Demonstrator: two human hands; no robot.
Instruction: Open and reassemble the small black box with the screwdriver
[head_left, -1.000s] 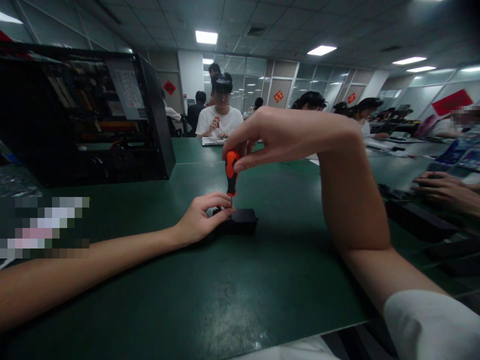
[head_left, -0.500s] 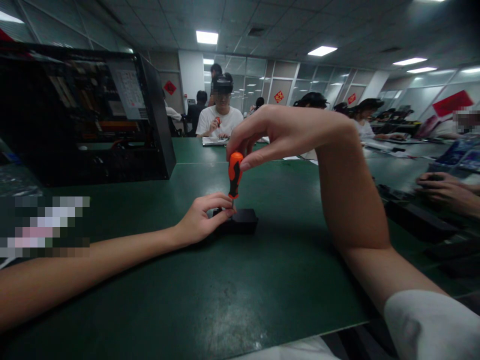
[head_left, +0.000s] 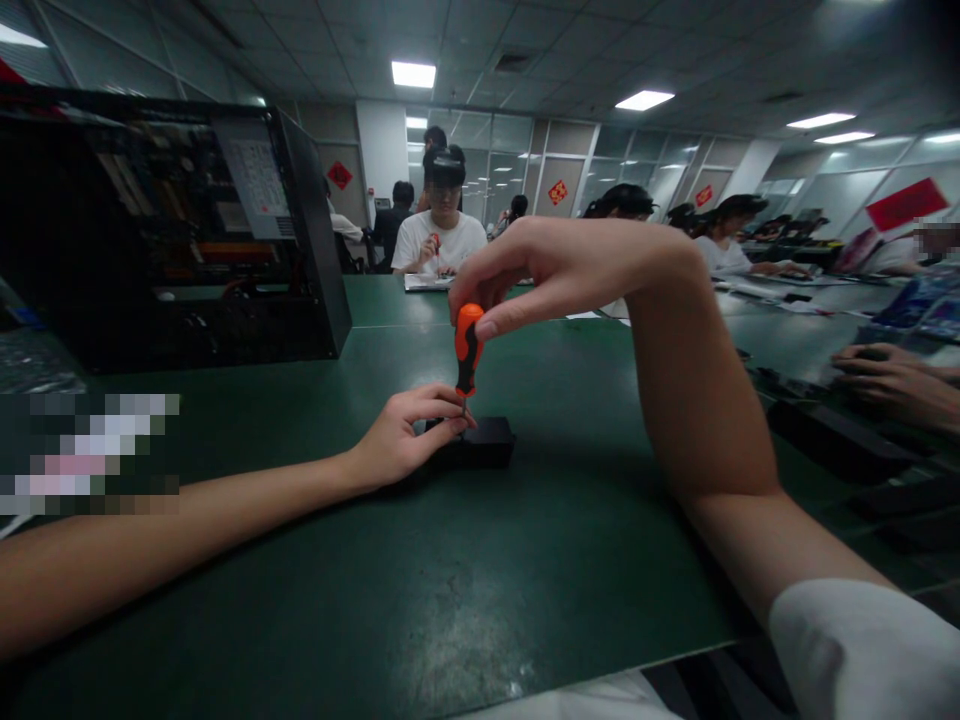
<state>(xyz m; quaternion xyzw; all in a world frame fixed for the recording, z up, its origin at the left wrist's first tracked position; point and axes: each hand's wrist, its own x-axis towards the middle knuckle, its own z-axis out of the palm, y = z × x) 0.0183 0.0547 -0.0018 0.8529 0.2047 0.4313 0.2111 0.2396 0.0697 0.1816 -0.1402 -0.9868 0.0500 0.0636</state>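
My right hand point(head_left: 540, 270) arches over the table, its thumb and fingers closed on the top of an orange-and-black screwdriver point(head_left: 469, 350). The screwdriver stands nearly upright, with its metal shaft pointing down. Beneath it, a black rectangular block point(head_left: 484, 443) lies on the green table. My left hand point(head_left: 409, 430) rests against the block's left part, thumb and forefinger pinched around the lower shaft. Those fingers hide the tip, and I cannot make out any screw there.
A black open-sided computer case point(head_left: 300, 230) stands at the back left of the green table point(head_left: 420, 590). Black blocks point(head_left: 840, 440) lie at the right, near another person's hands point(head_left: 892, 380). Across the table sits a person in a white shirt point(head_left: 442, 240), also holding a screwdriver.
My right hand and the top of the screwdriver have shifted very slightly left. My left hand and the black block stay practically where they were.
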